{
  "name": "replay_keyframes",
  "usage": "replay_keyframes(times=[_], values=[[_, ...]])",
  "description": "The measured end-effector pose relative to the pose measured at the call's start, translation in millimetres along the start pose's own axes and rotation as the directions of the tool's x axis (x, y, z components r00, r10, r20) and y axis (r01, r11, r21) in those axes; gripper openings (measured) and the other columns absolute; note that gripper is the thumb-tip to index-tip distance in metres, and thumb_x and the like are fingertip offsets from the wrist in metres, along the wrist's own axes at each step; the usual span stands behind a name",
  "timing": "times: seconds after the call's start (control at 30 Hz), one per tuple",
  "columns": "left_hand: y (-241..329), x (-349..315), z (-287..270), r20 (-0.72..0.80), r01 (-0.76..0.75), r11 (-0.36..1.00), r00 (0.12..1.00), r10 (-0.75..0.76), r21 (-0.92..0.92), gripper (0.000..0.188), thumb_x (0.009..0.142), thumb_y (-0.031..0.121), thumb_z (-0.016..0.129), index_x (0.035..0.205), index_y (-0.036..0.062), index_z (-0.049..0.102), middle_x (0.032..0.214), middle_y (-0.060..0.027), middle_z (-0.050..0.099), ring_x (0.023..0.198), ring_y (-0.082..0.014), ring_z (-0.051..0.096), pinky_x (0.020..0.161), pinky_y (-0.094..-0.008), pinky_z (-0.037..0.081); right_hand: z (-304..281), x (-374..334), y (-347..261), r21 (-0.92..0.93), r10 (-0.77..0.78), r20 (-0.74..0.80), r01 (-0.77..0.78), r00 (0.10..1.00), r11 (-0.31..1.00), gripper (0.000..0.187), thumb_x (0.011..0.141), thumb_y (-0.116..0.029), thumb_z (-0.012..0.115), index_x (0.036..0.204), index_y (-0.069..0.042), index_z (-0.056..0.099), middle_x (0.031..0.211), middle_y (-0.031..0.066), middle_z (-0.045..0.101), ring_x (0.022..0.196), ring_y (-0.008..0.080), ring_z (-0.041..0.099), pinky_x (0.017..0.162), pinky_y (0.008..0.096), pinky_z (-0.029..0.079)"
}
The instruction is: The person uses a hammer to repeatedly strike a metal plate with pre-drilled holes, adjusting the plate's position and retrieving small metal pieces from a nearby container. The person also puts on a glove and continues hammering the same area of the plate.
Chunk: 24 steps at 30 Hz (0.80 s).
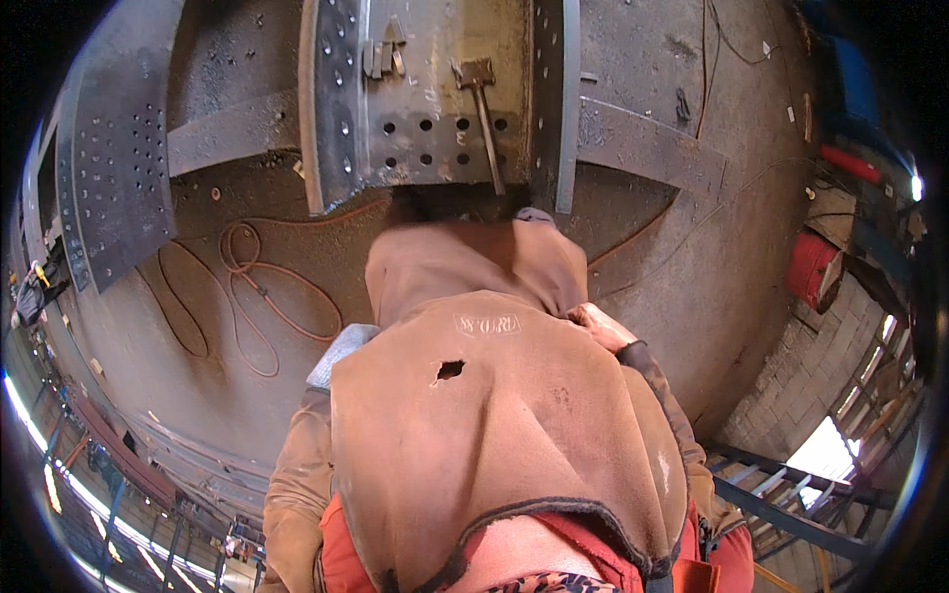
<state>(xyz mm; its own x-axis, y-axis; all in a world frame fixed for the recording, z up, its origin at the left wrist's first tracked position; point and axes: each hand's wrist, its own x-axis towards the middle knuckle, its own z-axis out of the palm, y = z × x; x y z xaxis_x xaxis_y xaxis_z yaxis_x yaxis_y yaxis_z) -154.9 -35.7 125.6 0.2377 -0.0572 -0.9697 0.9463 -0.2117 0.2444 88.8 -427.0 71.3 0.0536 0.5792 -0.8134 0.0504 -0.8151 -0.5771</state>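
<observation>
A brown leather apron (514, 405) with a small hole covers my front. At its right side my bare right hand (601, 328) is closed on the apron's edge, its fingertips partly hidden. On the other side my left hand (348, 348) shows only as a light grey glove; its fingers are hidden behind the apron. In front of me stands a large steel channel (445, 148) with rows of bolt holes. A hammer (482, 119) lies on it, its handle toward me. Several small metal pieces (384, 57) sit farther left on the channel.
A reddish hose (237, 262) lies looped on the floor at the left. A drilled steel plate (114, 158) stands at the far left. Flat steel strips (652, 143) extend from the channel's sides. At the right are a red container (813, 269) and a ladder-like frame (791, 504).
</observation>
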Motion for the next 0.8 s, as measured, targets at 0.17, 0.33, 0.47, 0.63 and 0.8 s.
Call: replay_keyframes(times=[0.17,0.33,0.47,0.63,0.8], values=[[55.0,32.9,-79.9,-0.889,-0.334,0.932,0.371,0.268,0.141,0.049,0.092,0.036,0.074,0.119,-0.0031,0.067,0.112,-0.0178,0.070,0.100,-0.0238,0.065,0.089,-0.0378,0.051,-0.3,57.7,36.4,-0.296,0.048,0.001,-0.045,0.999,0.954,0.052,0.093,-0.046,0.067,0.088,0.006,0.069,0.083,0.0299,0.067,0.082,0.0432,0.069,0.073,0.0500,0.054],[134.2,86.1,-151.5,-0.859,-0.186,0.901,0.275,0.431,0.392,0.065,0.090,0.035,0.077,0.136,-0.0058,0.055,0.124,-0.0199,0.066,0.111,-0.0230,0.062,0.095,-0.0353,0.049,19.4,138.8,10.4,-0.388,-0.012,-0.319,-0.119,0.948,0.914,0.059,0.089,-0.058,0.067,0.111,-0.002,0.069,0.095,0.0233,0.072,0.089,0.0424,0.070,0.077,0.0486,0.057],[111.9,126.1,-169.6,-0.865,-0.371,0.919,0.410,0.289,0.131,0.062,0.091,0.033,0.076,0.135,-0.0058,0.058,0.119,-0.0170,0.069,0.103,-0.0202,0.065,0.090,-0.0328,0.051,100.9,230.2,-11.7,-0.461,-0.045,0.019,0.049,0.999,0.886,0.071,0.090,-0.066,0.059,0.132,-0.008,0.062,0.099,0.0203,0.073,0.089,0.0401,0.070,0.077,0.0526,0.055],[108.6,133.9,-163.8,-0.895,-0.532,0.834,0.286,0.343,0.150,0.058,0.093,0.023,0.075,0.138,-0.0062,0.055,0.119,-0.0149,0.070,0.101,-0.0197,0.066,0.090,-0.0314,0.052,163.9,303.2,67.5,-0.228,-0.138,0.374,0.235,0.917,0.945,0.051,0.086,-0.051,0.062,0.112,-0.009,0.072,0.101,0.0225,0.073,0.096,0.0410,0.070,0.083,0.0526,0.054],[94.0,147.2,-160.3,-0.878,-0.699,0.672,0.136,0.460,0.244,0.058,0.095,0.016,0.070,0.145,-0.0042,0.050,0.130,-0.0141,0.065,0.114,-0.0203,0.063,0.099,-0.0317,0.050,169.4,348.8,78.8,-0.311,-0.130,0.461,0.297,0.878,0.903,0.042,0.085,-0.043,0.064,0.103,-0.006,0.076,0.101,0.0245,0.073,0.096,0.0414,0.071,0.083,0.0533,0.054]])
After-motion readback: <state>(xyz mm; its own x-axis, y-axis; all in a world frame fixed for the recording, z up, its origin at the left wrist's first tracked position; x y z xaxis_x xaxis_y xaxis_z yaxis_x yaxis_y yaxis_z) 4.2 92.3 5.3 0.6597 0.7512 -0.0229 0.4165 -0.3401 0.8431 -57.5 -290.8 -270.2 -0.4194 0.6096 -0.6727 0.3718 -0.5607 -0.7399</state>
